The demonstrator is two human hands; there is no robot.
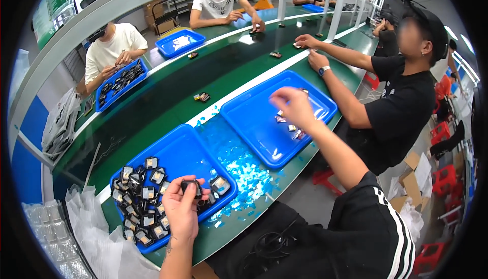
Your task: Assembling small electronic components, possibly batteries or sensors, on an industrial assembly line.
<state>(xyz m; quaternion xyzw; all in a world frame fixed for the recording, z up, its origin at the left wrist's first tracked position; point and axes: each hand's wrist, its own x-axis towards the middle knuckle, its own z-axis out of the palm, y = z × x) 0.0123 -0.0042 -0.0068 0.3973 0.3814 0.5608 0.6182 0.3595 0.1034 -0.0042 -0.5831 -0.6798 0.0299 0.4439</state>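
Note:
My left hand (pixel 181 217) is closed on a small square black device (pixel 191 188), thumb across it, above the near side of the left blue tray (pixel 179 144). Many similar black devices with pale square faces (pixel 148 193) fill that tray's left part. My right hand (pixel 296 108) is raised over the right blue tray (pixel 249 119). Motion smears its fingers, so whether they hold anything is unclear. A few small parts with dark and yellowish pieces (pixel 292 128) lie in the right tray beneath it.
Shiny blue film scraps (pixel 246 180) litter the bench between the trays. A green conveyor belt (pixel 168 101) carries scattered small parts. Co-workers sit across it and at my right, one beside a blue tray of black parts (pixel 122 83). Clear plastic bags (pixel 96 228) lie at left.

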